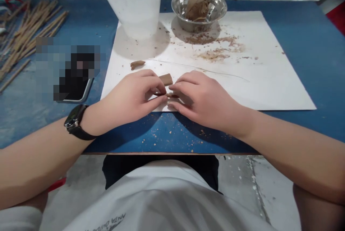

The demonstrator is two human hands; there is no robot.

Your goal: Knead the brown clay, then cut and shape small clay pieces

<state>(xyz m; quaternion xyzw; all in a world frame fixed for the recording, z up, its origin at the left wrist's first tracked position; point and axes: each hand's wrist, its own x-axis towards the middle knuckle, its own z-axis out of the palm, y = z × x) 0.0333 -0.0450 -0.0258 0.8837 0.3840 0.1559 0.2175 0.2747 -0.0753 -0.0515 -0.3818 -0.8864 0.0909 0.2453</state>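
A thin strip of brown clay [171, 95] lies low over the near edge of the white board [269, 80]. My left hand [132, 94] pinches its left end between thumb and fingers. At the other end, the fingers and thumb of my right hand [205, 98] close around the strip, hiding part of it. Just beyond the fingertips sits a flat, straight-edged slab of clay [166, 79], partly covered by my left hand. A small rough lump of clay [137, 64] rests farther back on the left.
Behind my hands stand a white bucket [134, 8] and a metal bowl [185, 25] holding a large clay lump [198, 6]. A phone [78, 83] and a pile of thin sticks [29, 31] lie left. Crumbs [215, 55] dot the board and blue table [304, 36].
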